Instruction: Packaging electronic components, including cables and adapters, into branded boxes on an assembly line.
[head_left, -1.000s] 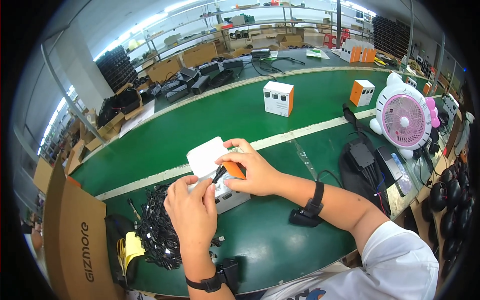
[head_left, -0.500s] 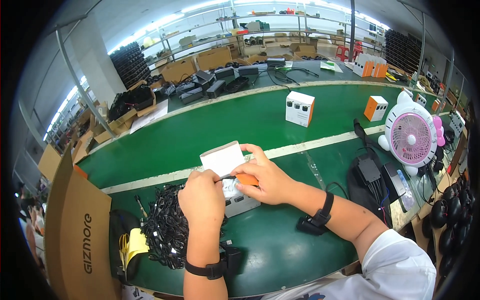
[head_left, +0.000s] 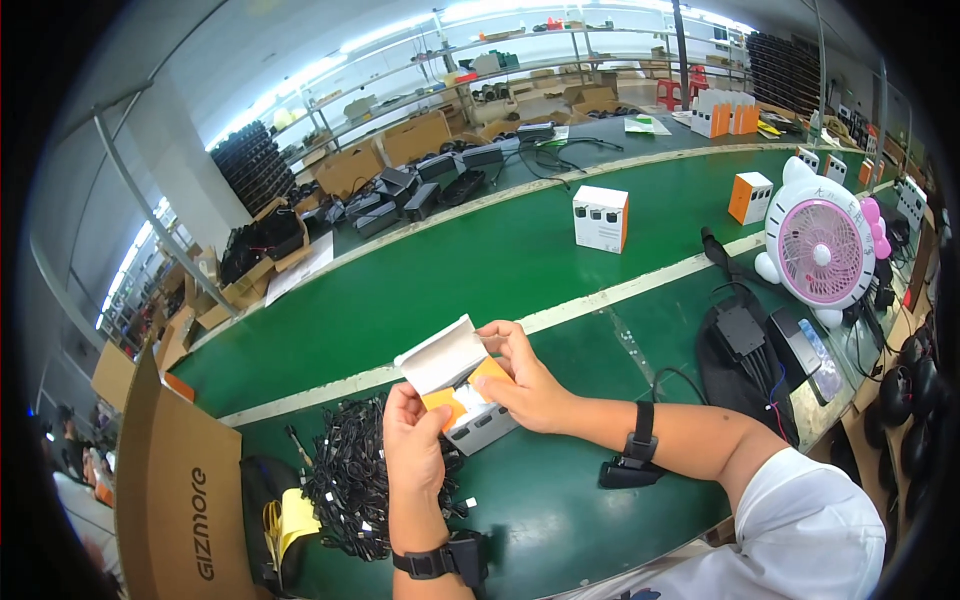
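A small white and orange carton (head_left: 485, 432) sits before me with its white lid (head_left: 442, 357) raised and its orange side flaps spread. On its left, my left hand (head_left: 415, 450) is closed on the carton, thumb pressing the left orange flap (head_left: 440, 403). My right hand (head_left: 528, 385) grips the other side, thumb on the right orange flap (head_left: 492, 376) and fingers behind the lid. Something whitish shows in the opening between the flaps; I cannot make out what it is. Beside my left hand lies a heap of black cables (head_left: 350, 475) with light plugs.
A tall brown cardboard box (head_left: 180, 490) stands at the left, near yellow-handled scissors (head_left: 272, 530) and yellow paper (head_left: 298, 520). Across the green bench (head_left: 400, 290) is a closed carton (head_left: 601, 220). A pink and white fan (head_left: 820, 250) and a black bag (head_left: 735, 350) are at right.
My left hand has turned and shifted to the carton's left side, its thumb now on a flap. Both orange flaps now show folded outward. The view has tilted slightly.
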